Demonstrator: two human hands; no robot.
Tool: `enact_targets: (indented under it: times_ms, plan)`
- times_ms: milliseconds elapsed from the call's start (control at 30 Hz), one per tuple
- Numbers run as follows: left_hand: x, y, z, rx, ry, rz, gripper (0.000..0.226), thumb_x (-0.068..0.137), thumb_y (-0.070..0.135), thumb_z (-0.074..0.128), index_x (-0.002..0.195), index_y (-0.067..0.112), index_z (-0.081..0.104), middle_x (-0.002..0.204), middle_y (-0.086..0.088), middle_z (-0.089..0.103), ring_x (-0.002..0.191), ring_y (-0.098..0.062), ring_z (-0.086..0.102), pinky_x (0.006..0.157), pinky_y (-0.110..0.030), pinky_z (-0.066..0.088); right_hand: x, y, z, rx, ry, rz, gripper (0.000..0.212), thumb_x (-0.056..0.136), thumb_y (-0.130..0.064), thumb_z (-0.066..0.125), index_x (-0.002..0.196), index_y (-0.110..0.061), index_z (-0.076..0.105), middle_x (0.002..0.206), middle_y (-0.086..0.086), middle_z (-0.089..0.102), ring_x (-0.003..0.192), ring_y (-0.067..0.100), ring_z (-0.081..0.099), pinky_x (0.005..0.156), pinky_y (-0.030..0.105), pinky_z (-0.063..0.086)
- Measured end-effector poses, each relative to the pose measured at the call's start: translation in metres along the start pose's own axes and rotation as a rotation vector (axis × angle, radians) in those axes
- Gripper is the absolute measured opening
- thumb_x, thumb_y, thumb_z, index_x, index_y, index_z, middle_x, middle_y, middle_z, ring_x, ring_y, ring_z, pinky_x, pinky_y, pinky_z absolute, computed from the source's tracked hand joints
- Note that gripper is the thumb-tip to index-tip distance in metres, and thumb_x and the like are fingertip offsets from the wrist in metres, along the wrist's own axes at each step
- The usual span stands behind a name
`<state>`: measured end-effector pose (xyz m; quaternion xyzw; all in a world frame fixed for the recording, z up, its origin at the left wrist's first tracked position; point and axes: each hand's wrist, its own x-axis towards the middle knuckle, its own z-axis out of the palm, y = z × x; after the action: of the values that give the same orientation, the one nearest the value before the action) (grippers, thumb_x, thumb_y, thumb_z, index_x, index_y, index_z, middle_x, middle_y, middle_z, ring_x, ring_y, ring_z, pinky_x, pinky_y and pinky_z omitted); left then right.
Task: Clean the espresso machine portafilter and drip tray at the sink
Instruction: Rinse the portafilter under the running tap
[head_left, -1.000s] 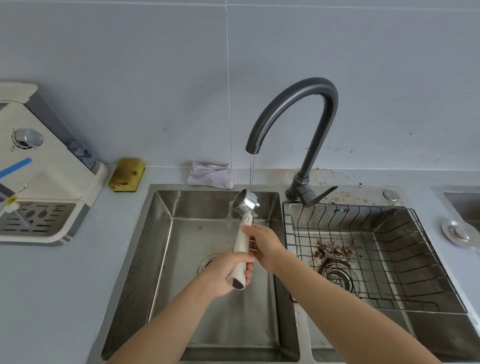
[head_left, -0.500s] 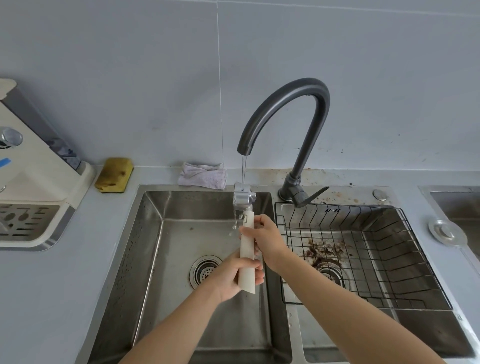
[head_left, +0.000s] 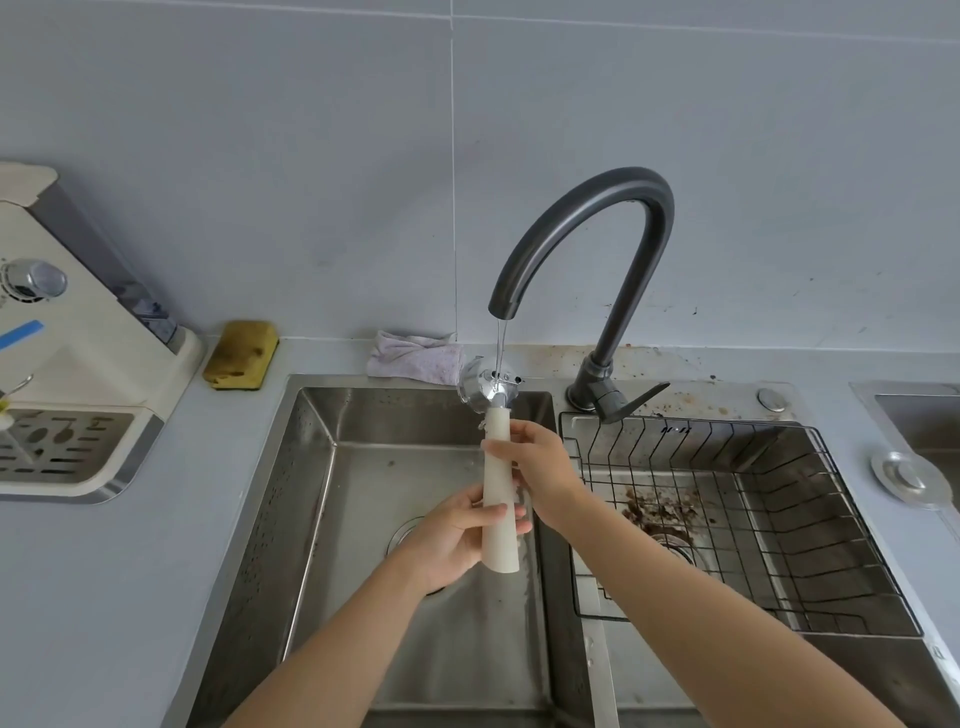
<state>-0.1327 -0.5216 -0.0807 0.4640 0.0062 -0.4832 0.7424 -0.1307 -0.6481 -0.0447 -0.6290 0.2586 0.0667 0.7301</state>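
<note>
A pale grey countertop (head_left: 104, 597) runs under a wall of large grey tiles (head_left: 260, 156). One dark curved faucet (head_left: 597, 208) stands at the back of a steel sink.

Left of the faucet lies one deep basin (head_left: 322, 519). Right of the faucet a second basin holds one black wire basket (head_left: 753, 519), with brown coffee grounds (head_left: 660, 512) around its drain. Brown specks stain the deck around the faucet's base.

A thin stream of water (head_left: 500, 348) falls from the faucet's spout onto the metal head of the portafilter (head_left: 498, 499). The portafilter sits just under the spout, over the back of the left basin, with its cream handle pointing down toward the person. Two hands hold it. The left hand (head_left: 452, 540) has its fingers curled around the low end of the handle, and the right hand (head_left: 540, 467) grips the handle higher up, nearer the faucet.

Far left of the faucet stands one cream espresso machine (head_left: 78, 364), cut off by the frame edge, with the slotted drip tray (head_left: 67, 452) seated at its foot. Between the machine and the faucet, against the wall, lie one yellow sponge (head_left: 240, 354) and one crumpled pale cloth (head_left: 415, 356).

Far right of the faucet one round metal plug (head_left: 906, 478) lies beside a third basin (head_left: 924, 415), which is mostly out of frame. The left basin's drain is largely hidden behind the left hand, and the inside of the portafilter's head cannot be seen.
</note>
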Motion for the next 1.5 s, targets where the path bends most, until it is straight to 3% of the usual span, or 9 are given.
enact_targets:
  times_ms: [133, 233, 367, 667, 767, 933, 1167, 1300, 1500]
  plan:
    - [0.002, 0.007, -0.008, -0.039, -0.08, -0.006, 0.085, 0.036, 0.024, 0.093, 0.111, 0.008, 0.058, 0.079, -0.007, 0.068, 0.078, -0.025, 0.069, 0.077, -0.035, 0.052, 0.002, -0.013, -0.004, 0.034, -0.137, 0.033, 0.017, 0.082, 0.004, 0.058, 0.09, -0.01, 0.058, 0.078, 0.003, 0.056, 0.069, 0.014, 0.053, 0.057, 0.022, 0.042]
    - [0.003, 0.015, -0.008, -0.035, -0.085, 0.003, 0.071, 0.046, 0.017, 0.088, 0.11, 0.01, 0.058, 0.08, -0.006, 0.069, 0.081, -0.024, 0.07, 0.073, -0.033, 0.056, 0.006, -0.02, -0.004, 0.04, -0.147, 0.027, 0.023, 0.082, 0.004, 0.058, 0.1, -0.008, 0.052, 0.083, 0.003, 0.055, 0.073, 0.015, 0.054, 0.059, 0.023, 0.042]
    - [0.005, 0.031, -0.006, 0.009, -0.065, 0.029, 0.038, 0.071, 0.01, 0.056, 0.109, 0.012, 0.057, 0.084, -0.006, 0.065, 0.082, -0.021, 0.067, 0.074, -0.031, 0.055, 0.013, -0.032, -0.002, 0.085, -0.158, -0.012, 0.025, 0.083, 0.003, 0.059, 0.103, -0.01, 0.05, 0.085, 0.005, 0.058, 0.074, 0.018, 0.057, 0.063, 0.027, 0.046]
    - [0.029, 0.065, 0.002, 0.074, -0.039, 0.095, 0.028, 0.091, 0.031, 0.049, 0.111, 0.012, 0.055, 0.085, -0.007, 0.064, 0.079, -0.02, 0.065, 0.076, -0.033, 0.049, 0.028, -0.067, -0.003, 0.099, -0.146, -0.136, 0.019, 0.086, 0.0, 0.057, 0.094, -0.016, 0.05, 0.087, 0.009, 0.06, 0.078, 0.025, 0.056, 0.068, 0.033, 0.044]
    - [0.036, 0.078, 0.005, 0.079, -0.017, 0.098, 0.037, 0.097, 0.038, 0.033, 0.108, 0.013, 0.059, 0.084, -0.007, 0.065, 0.078, -0.018, 0.066, 0.077, -0.034, 0.048, 0.035, -0.077, -0.003, 0.113, -0.142, -0.178, 0.02, 0.086, 0.001, 0.057, 0.093, -0.017, 0.051, 0.09, 0.009, 0.06, 0.085, 0.028, 0.055, 0.074, 0.036, 0.047]
    - [0.043, 0.098, 0.011, 0.085, -0.013, 0.114, 0.041, 0.095, 0.043, 0.031, 0.107, 0.016, 0.059, 0.081, -0.003, 0.071, 0.076, -0.015, 0.069, 0.077, -0.033, 0.051, 0.041, -0.094, -0.004, 0.097, -0.158, -0.23, 0.022, 0.089, 0.005, 0.05, 0.095, -0.016, 0.051, 0.092, 0.01, 0.059, 0.086, 0.026, 0.06, 0.077, 0.036, 0.047]
    - [0.048, 0.113, 0.019, 0.101, -0.011, 0.156, 0.034, 0.097, 0.037, 0.031, 0.113, 0.017, 0.054, 0.088, -0.004, 0.069, 0.081, -0.015, 0.069, 0.072, -0.031, 0.049, 0.047, -0.112, -0.006, 0.071, -0.167, -0.287, 0.027, 0.089, 0.01, 0.043, 0.103, -0.012, 0.052, 0.085, 0.009, 0.058, 0.091, 0.033, 0.047, 0.084, 0.042, 0.037]
    - [0.045, 0.119, 0.017, 0.102, -0.065, 0.205, 0.042, 0.078, 0.037, 0.058, 0.112, 0.014, 0.054, 0.09, -0.004, 0.072, 0.086, -0.016, 0.07, 0.075, -0.03, 0.052, 0.046, -0.117, -0.007, 0.104, -0.214, -0.294, 0.028, 0.09, 0.008, 0.042, 0.1, -0.016, 0.052, 0.086, 0.009, 0.056, 0.09, 0.032, 0.047, 0.086, 0.042, 0.038]
    - [0.034, 0.117, 0.016, 0.19, 0.021, 0.269, 0.022, 0.088, 0.001, 0.05, 0.104, 0.015, 0.057, 0.086, -0.005, 0.067, 0.085, -0.023, 0.065, 0.081, -0.036, 0.051, 0.041, -0.114, -0.008, 0.197, -0.327, -0.231, 0.027, 0.092, 0.005, 0.038, 0.097, -0.014, 0.056, 0.09, 0.008, 0.058, 0.092, 0.027, 0.052, 0.085, 0.037, 0.043]
